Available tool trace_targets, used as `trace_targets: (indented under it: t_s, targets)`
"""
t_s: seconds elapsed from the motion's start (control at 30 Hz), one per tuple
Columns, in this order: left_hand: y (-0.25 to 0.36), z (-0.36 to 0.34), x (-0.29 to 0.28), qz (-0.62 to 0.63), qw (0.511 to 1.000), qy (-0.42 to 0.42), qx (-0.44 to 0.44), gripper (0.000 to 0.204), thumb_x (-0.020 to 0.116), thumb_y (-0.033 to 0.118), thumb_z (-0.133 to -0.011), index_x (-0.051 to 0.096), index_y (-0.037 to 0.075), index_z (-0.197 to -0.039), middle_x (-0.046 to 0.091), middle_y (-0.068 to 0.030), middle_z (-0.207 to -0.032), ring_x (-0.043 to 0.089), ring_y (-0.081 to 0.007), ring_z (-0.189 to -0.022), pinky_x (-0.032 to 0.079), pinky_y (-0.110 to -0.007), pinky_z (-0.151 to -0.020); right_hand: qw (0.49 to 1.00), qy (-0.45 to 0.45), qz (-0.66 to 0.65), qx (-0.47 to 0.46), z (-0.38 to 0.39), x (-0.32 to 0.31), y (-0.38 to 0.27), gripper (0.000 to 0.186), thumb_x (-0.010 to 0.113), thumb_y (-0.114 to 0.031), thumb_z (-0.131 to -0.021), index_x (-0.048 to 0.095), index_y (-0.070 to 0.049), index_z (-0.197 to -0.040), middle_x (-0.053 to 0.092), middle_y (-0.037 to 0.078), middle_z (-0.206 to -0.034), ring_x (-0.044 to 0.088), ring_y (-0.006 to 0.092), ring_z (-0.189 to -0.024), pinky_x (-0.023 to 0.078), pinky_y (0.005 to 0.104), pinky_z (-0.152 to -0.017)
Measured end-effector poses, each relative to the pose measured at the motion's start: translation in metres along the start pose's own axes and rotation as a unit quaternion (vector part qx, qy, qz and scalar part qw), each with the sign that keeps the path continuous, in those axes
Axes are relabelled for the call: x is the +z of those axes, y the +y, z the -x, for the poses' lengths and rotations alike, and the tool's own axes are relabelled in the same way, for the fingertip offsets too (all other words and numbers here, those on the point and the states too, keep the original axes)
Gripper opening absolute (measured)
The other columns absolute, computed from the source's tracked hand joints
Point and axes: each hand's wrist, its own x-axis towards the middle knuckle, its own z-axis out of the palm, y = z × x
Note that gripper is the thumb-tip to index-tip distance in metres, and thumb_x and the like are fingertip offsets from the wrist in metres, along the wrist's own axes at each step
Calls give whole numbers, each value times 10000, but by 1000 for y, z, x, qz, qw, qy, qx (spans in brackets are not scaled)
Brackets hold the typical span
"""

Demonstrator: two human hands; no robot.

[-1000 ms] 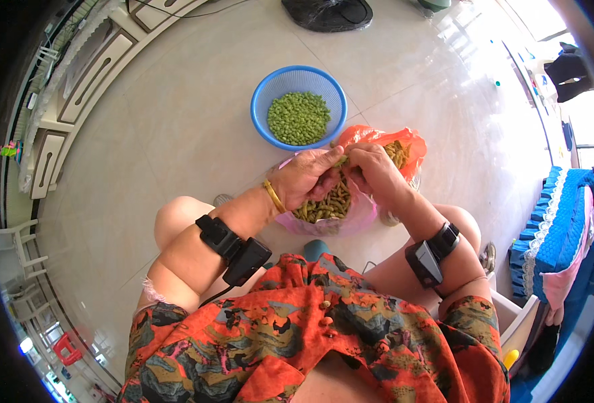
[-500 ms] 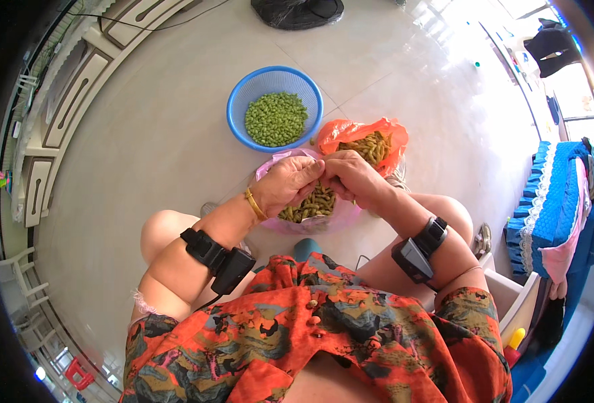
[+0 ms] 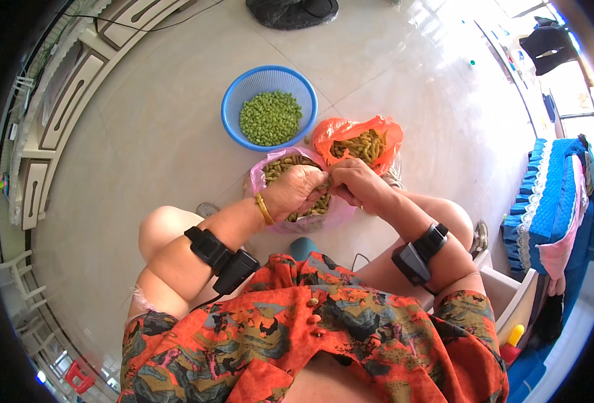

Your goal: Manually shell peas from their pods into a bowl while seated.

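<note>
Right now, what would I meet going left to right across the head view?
Pale drawer cabinet, blue basket, orange bag, blue quilted cover; hands omitted, since they overlap the bags.

Watching remotely, I see a pink plastic bag [image 3: 337, 218] lying open, partly hidden, with brownish-green pods [image 3: 285, 163] inside. Beyond it, to the right, I see an open orange bag [image 3: 334, 126] holding yellower pods [image 3: 364, 144]. Left of that, a round blue mesh basket [image 3: 224, 114] stands upright, loose bright-green beans [image 3: 270, 119] heaped within.
</note>
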Motion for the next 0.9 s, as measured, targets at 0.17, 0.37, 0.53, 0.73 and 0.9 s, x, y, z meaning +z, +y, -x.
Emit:
trace_targets:
  t_s: [0.17, 0.37, 0.53, 0.73, 0.9]
  targets:
    - [-10, -7, 1, 18, 999, -35, -22, 161, 446, 208, -910, 537, 82, -868, 437, 39, -609, 369, -27, -466, 267, -171, -388, 978, 0, 149, -143, 4, -10, 12, 95, 503, -20, -645, 431, -15, -583, 432, 54, -559, 434, 167, -461, 335, 282, -410]
    - [-3, -12, 8, -12, 998, 47, -41, 146, 482, 174, -889, 551, 48, -869, 501, 18, -640, 424, -37, -482, 325, -168, -398, 966, 63, 249, -34, 23, -46, 27, 58, 565, -55, -617, 524, -20, -638, 505, 73, -583, 513, 224, -527, 402, 317, -491]
    - [-4, -17, -1, -36, 997, 55, -37, 144, 532, 196, -871, 565, 57, -853, 530, 13, -666, 449, -37, -499, 377, -175, -405, 900, 348, 11, 263, 18, -60, 38, 130, 496, -53, -758, 532, 6, -647, 435, 6, -522, 389, 85, -425, 299, 252, -390]
    - [0, -13, 4, -56, 994, 92, -19, 169, 562, 226, -859, 566, 57, -853, 541, 11, -693, 496, -53, -544, 396, -181, -461, 864, 340, -292, 229, 3, -32, -10, 206, 474, -122, -774, 584, 4, -895, 490, 31, -616, 419, 130, -463, 344, 251, -446]
    - [2, -13, 7, -15, 1000, 12, -1, 174, 595, 232, -841, 563, 63, -870, 557, 0, -714, 527, -72, -586, 417, -191, -511, 851, 263, -429, 153, -23, 0, -11, 252, 415, -51, -772, 551, 37, -965, 489, 64, -657, 454, 143, -543, 373, 253, -485]
